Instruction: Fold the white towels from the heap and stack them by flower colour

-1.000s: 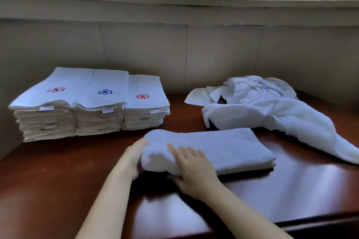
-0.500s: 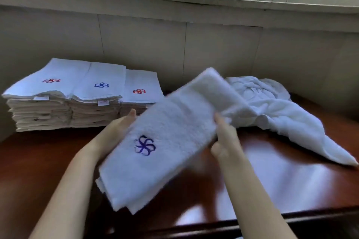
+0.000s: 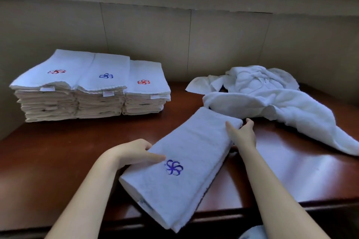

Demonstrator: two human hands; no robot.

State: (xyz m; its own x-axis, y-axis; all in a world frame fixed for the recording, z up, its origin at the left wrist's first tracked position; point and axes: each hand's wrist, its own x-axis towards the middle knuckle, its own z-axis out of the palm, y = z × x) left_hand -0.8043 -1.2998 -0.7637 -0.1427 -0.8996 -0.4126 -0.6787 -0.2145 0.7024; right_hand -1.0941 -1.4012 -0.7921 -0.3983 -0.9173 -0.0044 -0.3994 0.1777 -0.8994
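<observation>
Head view, 2 hands [image 3: 136, 153] [image 3: 241, 134] gripping 1 folded towel [image 3: 184, 161], 3 stacks [image 3: 91, 87], 1 heap [image 3: 272, 101].

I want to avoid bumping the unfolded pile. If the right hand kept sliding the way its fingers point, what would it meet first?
Probably the heap of crumpled white towels: the right hand, gripping the folded blue-flower towel, points straight toward it, though depth is unclear.

Folded purple-flower towel [image 3: 186, 153], held diagonally
</observation>
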